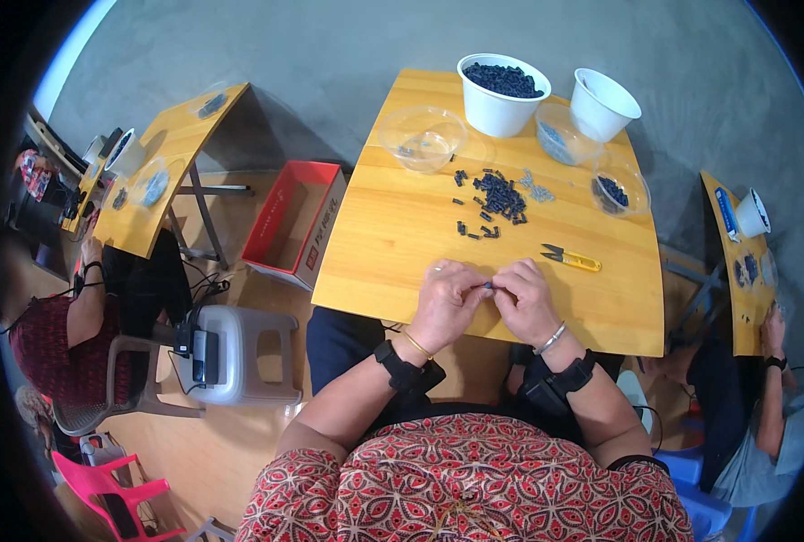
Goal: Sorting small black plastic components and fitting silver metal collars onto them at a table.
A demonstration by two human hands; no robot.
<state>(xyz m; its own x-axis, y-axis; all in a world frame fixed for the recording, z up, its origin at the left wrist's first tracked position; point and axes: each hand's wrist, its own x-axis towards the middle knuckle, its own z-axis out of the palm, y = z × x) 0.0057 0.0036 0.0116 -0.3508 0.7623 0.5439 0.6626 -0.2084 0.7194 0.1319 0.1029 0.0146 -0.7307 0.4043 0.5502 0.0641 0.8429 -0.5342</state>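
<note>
- The fingertips of both hands meet over the near edge of the wooden table [402, 235], pinched together on one small dark piece [489, 285] held between them.
- The left hand [447, 303] curls knuckles-up, fingers closed narrow around the piece; the right hand [526, 303] mirrors it, thumb and forefinger nipped onto the same piece.
- Both wrists carry thin bangles and black strapped bands, and the forearms rise from the lower edge.
- The piece is mostly hidden by the fingers; its shape cannot be made out.
- A loose heap of small dark pieces [497, 199] lies further back on the table, with a few pale grey ones [536, 188] beside it.
- Yellow-handled snips [572, 260] lie just right of the hands.
- At the far edge stand a white tub of dark pieces [501, 95], an empty white tub [603, 104], and a clear plastic bowl [420, 137].
</note>
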